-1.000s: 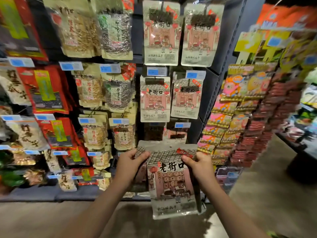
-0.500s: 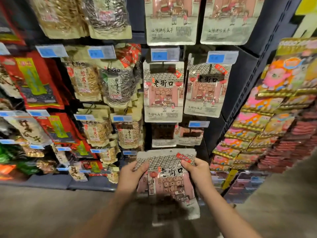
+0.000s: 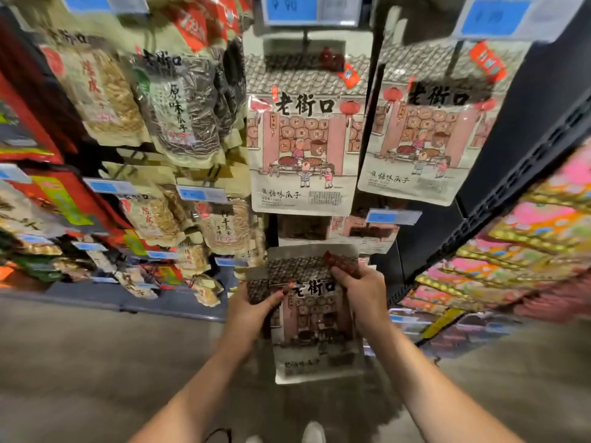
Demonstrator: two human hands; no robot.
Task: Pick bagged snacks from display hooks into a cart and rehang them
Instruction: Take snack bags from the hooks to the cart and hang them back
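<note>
Head cam is looking down a wall of hanging snack packs. Both hands hold one snack bag [image 3: 315, 318] low in front of the rack: the left hand [image 3: 248, 314] pinches its upper left edge with the thumb laid across the front, and the right hand [image 3: 364, 294] grips the upper right corner, fingers curled over the tiled-roof print near a small red tag. That bag is upright, facing the camera, hanging free below the hands, just under a half-hidden row of similar bags [image 3: 332, 228].

Above it hang two matching packs, a middle bag [image 3: 303, 135] and a right-hand bag [image 3: 428, 129], each under a blue price tag [image 3: 310, 9]. To the left are clear-window pouches of striped sunflower seeds [image 3: 184, 110] and paler seed pouches [image 3: 102, 91], contents visible through the film. Red packs [image 3: 57, 199] sit further left. On the right, a strip of pink and yellow packets [image 3: 527, 238] is too blurred to read. Grey floor [image 3: 80, 362] is below, with a shoe tip [image 3: 315, 433] at the bottom edge.
</note>
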